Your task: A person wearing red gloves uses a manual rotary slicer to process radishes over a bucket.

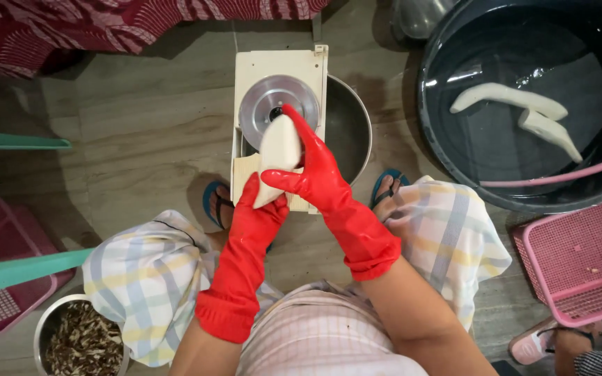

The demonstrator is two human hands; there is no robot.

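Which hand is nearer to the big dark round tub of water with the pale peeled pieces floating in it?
Right. The right hand grips the pale peeled piece on the tub's side; the left hand sits beyond it.

Setting: a home food-preparation area on a stone-tiled floor point(141, 132). Indicators: a slicer board with a round steel blade point(278, 104) over a metal bowl point(350, 129), a dark water tub point(524, 104), pink plastic crates point(583, 261), and a steel bowl of peelings point(81, 341).

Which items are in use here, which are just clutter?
In use: left hand, right hand, peeled white piece, slicer board, metal bowl.
Lying about: dark tub, pink basket, bowl of peelings.
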